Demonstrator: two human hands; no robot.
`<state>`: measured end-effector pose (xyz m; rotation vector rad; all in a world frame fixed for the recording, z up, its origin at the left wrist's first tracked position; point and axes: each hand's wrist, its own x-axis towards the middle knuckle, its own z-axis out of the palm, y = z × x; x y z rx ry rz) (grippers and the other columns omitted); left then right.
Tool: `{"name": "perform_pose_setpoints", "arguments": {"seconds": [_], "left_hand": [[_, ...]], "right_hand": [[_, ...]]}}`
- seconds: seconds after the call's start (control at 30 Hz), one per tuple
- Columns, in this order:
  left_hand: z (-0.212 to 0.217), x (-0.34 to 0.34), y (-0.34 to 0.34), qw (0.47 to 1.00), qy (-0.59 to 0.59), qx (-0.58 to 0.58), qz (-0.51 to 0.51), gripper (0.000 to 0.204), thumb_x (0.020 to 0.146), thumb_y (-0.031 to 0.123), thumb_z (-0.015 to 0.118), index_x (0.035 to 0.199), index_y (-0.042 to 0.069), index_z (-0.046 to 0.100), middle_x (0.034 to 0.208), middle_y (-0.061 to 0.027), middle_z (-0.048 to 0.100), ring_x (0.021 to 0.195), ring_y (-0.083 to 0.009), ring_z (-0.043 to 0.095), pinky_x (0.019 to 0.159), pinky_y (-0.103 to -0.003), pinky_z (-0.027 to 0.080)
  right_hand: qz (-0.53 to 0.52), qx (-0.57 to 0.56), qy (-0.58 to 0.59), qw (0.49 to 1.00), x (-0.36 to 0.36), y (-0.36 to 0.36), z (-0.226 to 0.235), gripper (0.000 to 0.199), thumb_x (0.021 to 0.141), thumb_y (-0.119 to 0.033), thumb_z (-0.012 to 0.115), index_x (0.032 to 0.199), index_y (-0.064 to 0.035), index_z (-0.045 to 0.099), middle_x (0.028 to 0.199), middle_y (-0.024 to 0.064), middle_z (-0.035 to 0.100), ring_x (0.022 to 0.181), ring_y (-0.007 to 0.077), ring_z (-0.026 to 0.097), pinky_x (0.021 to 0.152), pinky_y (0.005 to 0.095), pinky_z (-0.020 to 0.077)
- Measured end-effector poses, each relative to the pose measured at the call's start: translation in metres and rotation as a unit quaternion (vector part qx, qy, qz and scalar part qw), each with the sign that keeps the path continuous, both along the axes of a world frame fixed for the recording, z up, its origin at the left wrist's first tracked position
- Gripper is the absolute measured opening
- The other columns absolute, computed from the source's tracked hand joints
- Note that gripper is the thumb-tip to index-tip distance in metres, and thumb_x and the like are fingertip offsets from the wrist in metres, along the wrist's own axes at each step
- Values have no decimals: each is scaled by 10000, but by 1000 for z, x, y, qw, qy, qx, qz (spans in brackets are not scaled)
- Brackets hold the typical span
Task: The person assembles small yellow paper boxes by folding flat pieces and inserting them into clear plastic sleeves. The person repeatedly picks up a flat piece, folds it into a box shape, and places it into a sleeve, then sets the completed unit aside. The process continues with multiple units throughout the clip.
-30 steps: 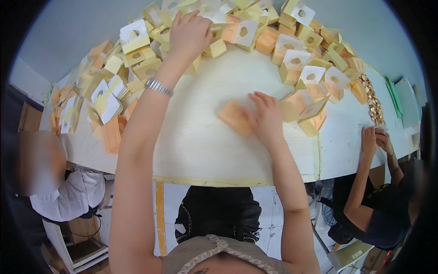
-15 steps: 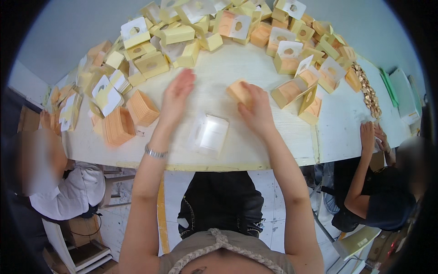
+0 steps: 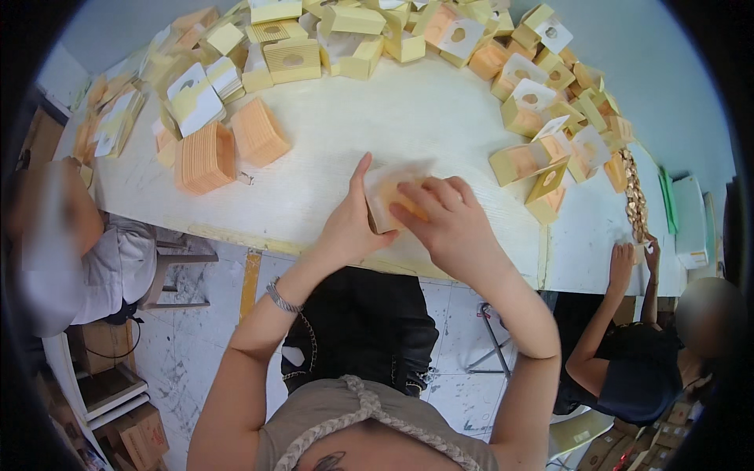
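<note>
Holding a small cardboard box [image 3: 390, 196], left hand [image 3: 351, 228] and right hand [image 3: 448, 228] meet above the table [image 3: 377, 118].

This is looking like a small packing workshop, a place where hand assembly of cartons is going on. A long pale wooden worktable [image 3: 377, 118] is filling the middle of the view, and heaps of small yellow and orange cardboard boxes with round cut-out windows [image 3: 542, 118] are crowding its edge from ten o'clock round to three o'clock. Stacks of flat orange card blanks [image 3: 206, 157] are sitting at ten o'clock. Two other seated people are working at the same table, one at nine o'clock [image 3: 71, 251] and one at four o'clock [image 3: 628, 353]. Brown cardboard shipping cartons [image 3: 133, 436] are lying on the paint-spattered tiled floor [image 3: 196, 345] at seven o'clock.
</note>
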<state>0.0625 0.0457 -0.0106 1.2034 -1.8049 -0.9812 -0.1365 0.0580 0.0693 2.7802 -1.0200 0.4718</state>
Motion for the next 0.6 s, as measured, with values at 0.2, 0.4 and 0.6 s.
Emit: {"name": "perform_pose_setpoints", "arguments": {"seconds": [0.2, 0.4, 0.6], "left_hand": [[19, 15, -29, 978, 77, 107, -160, 1214, 667, 96, 856, 1570, 134, 46, 1393, -216, 491, 1281, -335, 506, 1072, -386, 401], [23, 15, -39, 980, -37, 93, -172, 1233, 638, 133, 863, 1575, 159, 61, 1402, -202, 493, 1272, -364, 502, 1051, -375, 413], [17, 14, -40, 980, -55, 91, -166, 1234, 636, 166, 860, 1576, 172, 61, 1368, -212, 522, 1234, -381, 540, 1013, -383, 446]], "right_hand": [[68, 290, -79, 951, -4, -39, 1, 478, 765, -101, 709, 1236, -161, 653, 1345, 91, 517, 1195, 307, 490, 1003, 390, 416], [-10, 144, 94, 985, -12, -20, 1, 511, 773, -182, 735, 1273, -183, 629, 1357, 130, 489, 1238, 321, 464, 998, 423, 418], [-58, 47, 81, 994, -14, -2, 1, 474, 731, -197, 749, 1192, -125, 666, 1331, 167, 513, 1217, 324, 493, 975, 413, 457]]}}
